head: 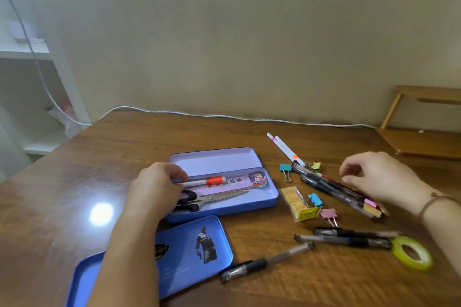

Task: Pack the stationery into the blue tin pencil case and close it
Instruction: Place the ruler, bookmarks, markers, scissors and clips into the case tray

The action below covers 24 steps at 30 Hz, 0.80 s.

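The blue tin pencil case (270, 200) lies open in the middle of the wooden worktop (74, 182), its hinged inner tray (214, 159) folded back flat behind it. Inside sit black-handled scissors (212, 199) and a pink ruler (239, 182) with a cartoon figure. The left hand (157, 182) is at the case's left end, fingers curled round a white marker (204, 181) with an orange band, holding it low over the ruler. The separate lid (179, 252), printed with a figure, lies nearer the person, partly under the left forearm.

Over to the right, the right hand (374, 179) hovers with fingers loosely curled and holding nothing, just above a bundle of dark pens (329, 185). Two white markers (287, 149) lie beyond them. Binder clips are scattered about: teal (285, 167), yellow-green (316, 166), blue (315, 199), pink (328, 214). A yellow packet (298, 203) lies between them. Closer in, three more pens (349, 238) and a roll of yellow-green tape (411, 252) rest on the worktop.
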Tool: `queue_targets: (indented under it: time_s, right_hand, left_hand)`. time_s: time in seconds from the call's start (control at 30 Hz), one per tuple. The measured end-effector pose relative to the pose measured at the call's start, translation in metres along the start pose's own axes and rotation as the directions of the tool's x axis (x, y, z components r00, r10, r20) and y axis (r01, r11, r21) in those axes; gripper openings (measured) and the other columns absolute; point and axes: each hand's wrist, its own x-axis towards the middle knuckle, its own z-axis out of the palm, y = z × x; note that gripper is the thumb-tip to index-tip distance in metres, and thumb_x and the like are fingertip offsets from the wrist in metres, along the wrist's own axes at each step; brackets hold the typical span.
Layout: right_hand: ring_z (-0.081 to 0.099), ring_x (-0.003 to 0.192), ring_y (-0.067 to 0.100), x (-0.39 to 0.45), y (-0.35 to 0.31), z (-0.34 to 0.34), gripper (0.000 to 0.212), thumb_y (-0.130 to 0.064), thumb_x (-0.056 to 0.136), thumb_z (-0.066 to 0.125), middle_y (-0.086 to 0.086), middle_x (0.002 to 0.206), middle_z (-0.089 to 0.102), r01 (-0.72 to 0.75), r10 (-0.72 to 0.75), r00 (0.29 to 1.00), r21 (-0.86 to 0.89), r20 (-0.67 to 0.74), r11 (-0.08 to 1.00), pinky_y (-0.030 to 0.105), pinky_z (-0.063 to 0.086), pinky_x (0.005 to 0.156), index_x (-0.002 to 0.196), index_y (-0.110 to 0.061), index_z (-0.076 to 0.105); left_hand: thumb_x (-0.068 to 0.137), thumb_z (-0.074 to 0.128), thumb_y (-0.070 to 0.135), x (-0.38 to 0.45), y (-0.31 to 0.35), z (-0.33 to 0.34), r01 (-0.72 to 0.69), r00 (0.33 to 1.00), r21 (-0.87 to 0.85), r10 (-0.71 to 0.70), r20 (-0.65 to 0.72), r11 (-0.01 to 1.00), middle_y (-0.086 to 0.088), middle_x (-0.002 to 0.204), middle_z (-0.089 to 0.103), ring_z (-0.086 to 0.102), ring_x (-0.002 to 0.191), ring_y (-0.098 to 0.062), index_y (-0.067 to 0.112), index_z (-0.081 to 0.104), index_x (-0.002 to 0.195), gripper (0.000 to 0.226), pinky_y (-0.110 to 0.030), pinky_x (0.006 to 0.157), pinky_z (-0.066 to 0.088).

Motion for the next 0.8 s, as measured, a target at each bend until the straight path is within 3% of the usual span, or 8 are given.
queue_targets:
  time_s: [0.1, 0.2, 0.3, 0.43, 0.57, 0.7, 0.8]
  right_hand:
    - [0.058, 0.087, 0.005, -0.003, 0.017, 0.009, 0.005, -0.036, 0.086, 0.066, -0.013, 0.097, 0.067, -0.014, 0.01, 0.999, 0.091, 0.043, 0.996, 0.029, 0.054, 0.071, 0.081, -0.039, 0.065]
    - [0.058, 0.082, 0.002, 0.004, 0.006, 0.015, 0.003, -0.04, 0.088, 0.062, -0.015, 0.096, 0.066, 0.025, -0.02, 0.999, 0.133, -0.035, 0.991, 0.023, 0.05, 0.062, 0.088, -0.039, 0.066]
    - [0.06, 0.085, 0.006, 0.029, -0.02, 0.02, 0.017, -0.046, 0.089, 0.058, -0.014, 0.099, 0.065, 0.053, -0.036, 0.995, 0.192, -0.091, 0.98, 0.024, 0.05, 0.065, 0.099, -0.035, 0.068]
    - [0.061, 0.076, 0.009, 0.068, -0.053, 0.027, 0.027, -0.049, 0.089, 0.057, -0.008, 0.088, 0.069, -0.045, 0.045, 0.999, 0.223, 0.002, 0.974, 0.027, 0.05, 0.058, 0.096, -0.028, 0.072]
    - [0.058, 0.076, 0.016, 0.087, -0.062, 0.034, 0.027, -0.049, 0.085, 0.063, -0.003, 0.087, 0.07, -0.18, 0.182, 0.983, 0.185, 0.004, 0.966, 0.024, 0.04, 0.055, 0.085, -0.024, 0.074]
    - [0.057, 0.075, 0.017, 0.093, -0.057, 0.038, 0.026, -0.048, 0.086, 0.064, -0.004, 0.081, 0.067, -0.244, 0.249, 0.968, 0.237, 0.011, 0.94, 0.026, 0.041, 0.056, 0.08, -0.025, 0.073]
    - [0.056, 0.066, 0.013, 0.085, -0.059, 0.031, 0.025, -0.046, 0.089, 0.06, -0.005, 0.076, 0.065, -0.215, 0.25, 0.959, 0.235, -0.133, 0.948, 0.023, 0.039, 0.051, 0.083, -0.024, 0.072]
  left_hand:
    - [0.083, 0.069, 0.014, 0.0, 0.002, 0.0, -0.009, 1.0, 0.023, 0.009, -0.002, 1.0, 0.004, 0.089, 0.065, 0.058, 0.079, -0.021, 0.03, 0.07, 0.085, 0.017, -0.027, 0.072, 0.048]
    - [0.082, 0.07, 0.013, -0.001, 0.003, 0.0, -0.015, 1.0, 0.04, 0.015, -0.007, 0.999, 0.003, 0.092, 0.066, 0.057, 0.083, -0.02, 0.026, 0.073, 0.092, 0.017, -0.028, 0.075, 0.048]
    - [0.082, 0.068, 0.01, -0.002, 0.003, 0.0, -0.009, 1.0, 0.023, 0.009, -0.005, 1.0, -0.001, 0.098, 0.069, 0.061, 0.083, -0.024, 0.029, 0.071, 0.088, 0.02, -0.029, 0.074, 0.049]
    - [0.084, 0.065, 0.009, 0.0, 0.001, 0.0, 0.002, 1.0, -0.006, -0.002, 0.016, 1.0, -0.006, 0.095, 0.067, 0.058, 0.074, -0.023, 0.036, 0.067, 0.078, 0.028, -0.025, 0.066, 0.043]
    - [0.082, 0.067, 0.009, 0.002, 0.0, 0.0, -0.004, 0.999, -0.038, 0.006, 0.05, 0.999, -0.005, 0.092, 0.066, 0.055, 0.07, -0.02, 0.034, 0.068, 0.071, 0.028, -0.022, 0.064, 0.039]
    - [0.079, 0.073, 0.01, 0.002, 0.0, 0.0, -0.019, 0.997, -0.019, 0.02, 0.075, 1.0, -0.002, 0.086, 0.065, 0.053, 0.067, -0.014, 0.024, 0.077, 0.081, 0.015, -0.019, 0.061, 0.037]
    - [0.076, 0.079, 0.014, 0.001, -0.001, -0.001, -0.012, 0.997, -0.034, 0.015, 0.077, 0.999, -0.002, 0.086, 0.068, 0.055, 0.068, -0.013, 0.023, 0.078, 0.082, 0.011, -0.018, 0.062, 0.037]
